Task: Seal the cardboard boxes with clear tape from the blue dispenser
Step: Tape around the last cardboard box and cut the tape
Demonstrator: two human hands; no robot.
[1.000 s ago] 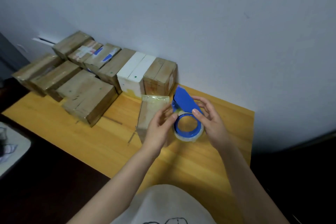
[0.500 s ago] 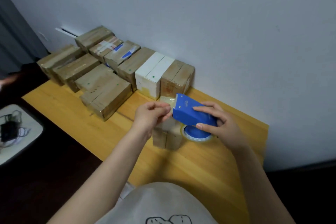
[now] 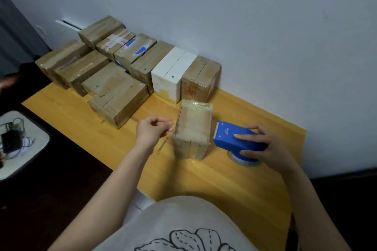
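A small cardboard box (image 3: 193, 126) wrapped in clear tape stands on the yellow wooden table (image 3: 234, 185). Right beside it lies the blue tape dispenser (image 3: 230, 137) with its clear roll (image 3: 242, 161) flat on the table and its toothed edge close to the box. My right hand (image 3: 263, 144) grips the dispenser from the right, fingers over the top and thumb at the front. My left hand (image 3: 153, 131) hovers just left of the box with fingers curled and thumb against the index finger; I see nothing in it.
Several taped cardboard boxes (image 3: 120, 98) and one white box (image 3: 173, 69) are lined up along the wall at the back left. A white tray with dark cables (image 3: 18, 142) sits lower left, off the table. The table's right edge is close to my right hand.
My right hand has lowered the dispenser onto the table to the right of the box. My left hand has drawn away from the dispenser to the box's left side.
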